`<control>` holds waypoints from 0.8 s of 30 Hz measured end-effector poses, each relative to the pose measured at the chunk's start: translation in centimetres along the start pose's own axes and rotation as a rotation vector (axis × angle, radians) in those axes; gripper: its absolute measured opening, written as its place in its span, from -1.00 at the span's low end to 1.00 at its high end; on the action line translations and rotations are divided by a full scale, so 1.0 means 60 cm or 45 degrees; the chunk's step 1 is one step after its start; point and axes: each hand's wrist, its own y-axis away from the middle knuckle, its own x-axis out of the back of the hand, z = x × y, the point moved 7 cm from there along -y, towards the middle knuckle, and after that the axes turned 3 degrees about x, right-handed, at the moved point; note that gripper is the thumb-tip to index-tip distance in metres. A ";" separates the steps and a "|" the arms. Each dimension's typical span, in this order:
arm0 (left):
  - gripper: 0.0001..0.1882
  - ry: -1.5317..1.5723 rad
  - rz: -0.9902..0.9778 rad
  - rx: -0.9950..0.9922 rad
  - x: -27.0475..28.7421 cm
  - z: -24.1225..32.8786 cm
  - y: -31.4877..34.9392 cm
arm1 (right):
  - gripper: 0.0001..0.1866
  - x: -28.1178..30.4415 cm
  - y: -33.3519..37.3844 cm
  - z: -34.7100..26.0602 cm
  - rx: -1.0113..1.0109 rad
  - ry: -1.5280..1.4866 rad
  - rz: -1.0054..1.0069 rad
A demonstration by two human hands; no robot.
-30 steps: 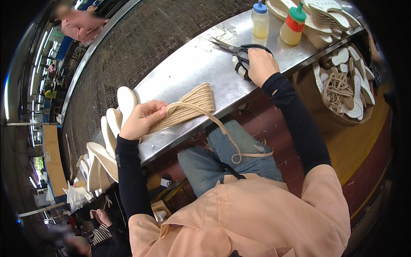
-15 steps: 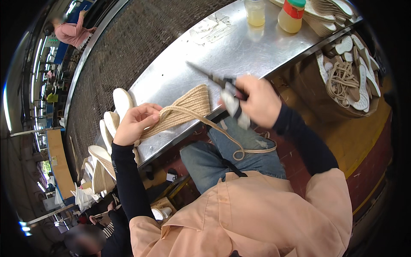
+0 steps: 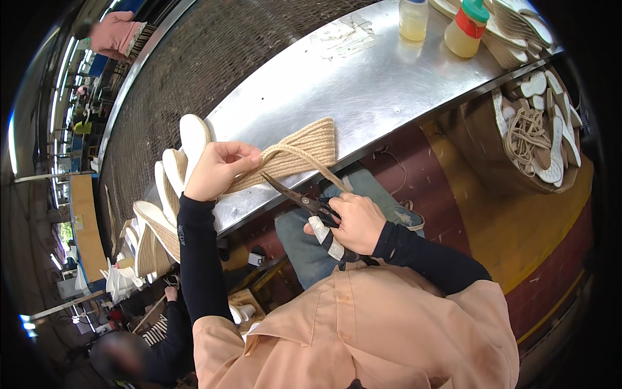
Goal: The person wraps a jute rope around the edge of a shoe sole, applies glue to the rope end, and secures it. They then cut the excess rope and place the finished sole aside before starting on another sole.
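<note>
On the metal table's near edge lies a rope-wrapped wedge shoe sole (image 3: 314,142), its thick end pointing right. My left hand (image 3: 223,170) grips its narrow end, thumb and fingertips pinching a beige braided cord (image 3: 304,154) against it. That cord arches over the sole and runs down to my right hand (image 3: 359,223). My right hand is closed round dark scissors (image 3: 303,201) with white wrapping on one handle. Their blades point up-left, with the tips just below my left fingertips, beside the sole. Whether the right fingers also grip the cord is partly hidden.
Several wedge soles (image 3: 194,139) stand in a row at left. Behind the metal table (image 3: 259,104) runs a dark mesh belt (image 3: 175,84). Two bottles (image 3: 463,32) of yellowish liquid stand at far right, near more soles (image 3: 512,29). A bin (image 3: 476,139) holds soles and cords. Other people are at left.
My right hand has come down and left, bringing the scissors from above the table to the sole's near side, by my left fingertips. The cord now runs straighter to my right hand.
</note>
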 end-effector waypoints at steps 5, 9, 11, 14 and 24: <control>-0.82 0.080 -0.031 -0.039 -0.001 0.000 0.000 | -0.54 -0.004 -0.006 -0.007 0.011 0.059 0.058; -0.83 0.097 -0.052 -0.028 -0.001 -0.002 0.001 | -0.41 -0.005 -0.011 -0.016 0.068 0.058 0.193; -0.82 0.120 -0.064 -0.065 -0.002 0.001 0.000 | -0.45 -0.009 -0.015 -0.015 0.042 0.060 0.147; -0.82 0.115 -0.054 -0.059 -0.003 -0.001 0.000 | -0.50 -0.009 -0.019 -0.016 -0.017 0.059 0.042; -0.84 0.149 -0.011 -0.074 -0.002 -0.004 -0.004 | -0.40 0.009 -0.033 -0.043 -0.060 0.092 0.018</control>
